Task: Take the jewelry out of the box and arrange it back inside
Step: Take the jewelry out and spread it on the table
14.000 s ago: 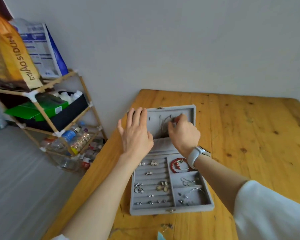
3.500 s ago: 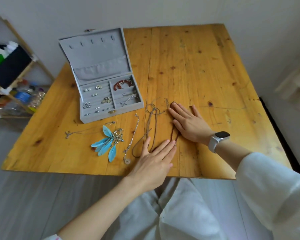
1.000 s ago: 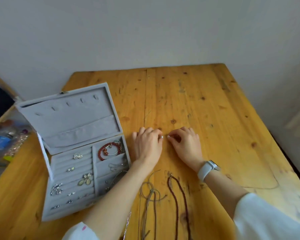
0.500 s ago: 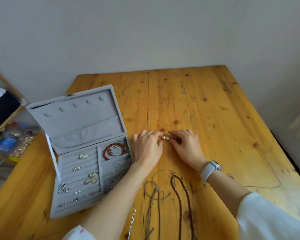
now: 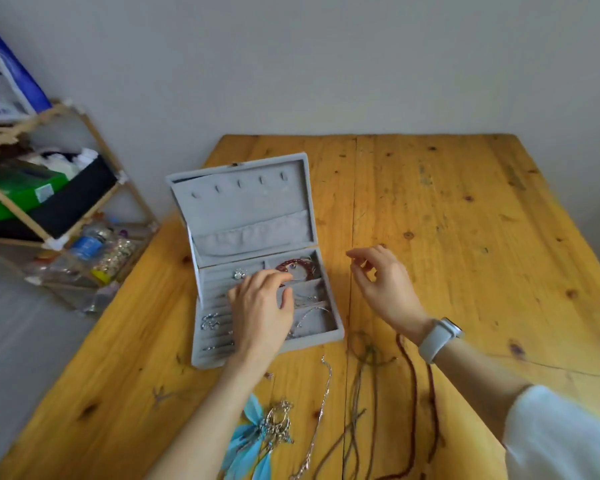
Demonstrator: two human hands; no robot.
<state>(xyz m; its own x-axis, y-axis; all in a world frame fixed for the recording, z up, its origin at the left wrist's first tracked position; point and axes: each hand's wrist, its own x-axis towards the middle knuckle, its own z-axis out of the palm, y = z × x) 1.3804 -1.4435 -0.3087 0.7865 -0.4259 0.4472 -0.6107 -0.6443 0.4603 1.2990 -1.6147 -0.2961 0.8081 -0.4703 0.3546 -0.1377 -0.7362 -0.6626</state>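
Grey jewelry box [image 5: 253, 216] sits open near the tabletop's [image 5: 465, 209] far left corner, lid upright. Left hand [image 5: 262, 306] hovers over the tray, fingers [image 5: 274, 277] loosely curled above the ring rows just beside the red bracelet [image 5: 297, 265] (whether they pinch anything, cannot tell). Right hand [image 5: 383, 282] is raised right of the box, fingers relaxed and spread, holding nothing. Blue feather piece [image 5: 253, 441], silver chain [image 5: 321, 410], grey cord [image 5: 361, 403] and dark red bead necklace [image 5: 426, 393] lie along the near edge.
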